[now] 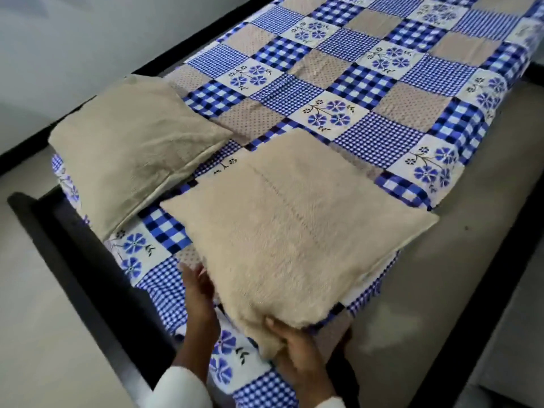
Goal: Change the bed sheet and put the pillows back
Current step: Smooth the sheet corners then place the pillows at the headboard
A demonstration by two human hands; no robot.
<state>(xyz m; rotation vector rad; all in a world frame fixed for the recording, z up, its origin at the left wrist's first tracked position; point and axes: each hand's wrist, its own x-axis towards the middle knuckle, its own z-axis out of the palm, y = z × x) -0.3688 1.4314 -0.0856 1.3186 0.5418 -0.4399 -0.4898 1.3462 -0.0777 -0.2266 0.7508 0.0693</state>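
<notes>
- Our right hand (pixel 297 346) grips the near corner of a beige pillow (pixel 294 231), thumb on top.
- Our left hand (pixel 200 293) rests flat against that pillow's left edge, fingers straight.
- Under both hands lies the blue patchwork bed sheet (pixel 368 83).
- Beyond our left hand, a second beige pillow (pixel 132 142) lies apart.

2 beige pillows (pixel 138 148) (pixel 294 231), patchwork sheet (pixel 368 92) on

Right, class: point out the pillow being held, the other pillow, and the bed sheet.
held pillow (pixel 294 231), head view, middle of its top face
other pillow (pixel 132 148), head view, centre of its cover
bed sheet (pixel 353 83), head view, bare checked patch
</notes>
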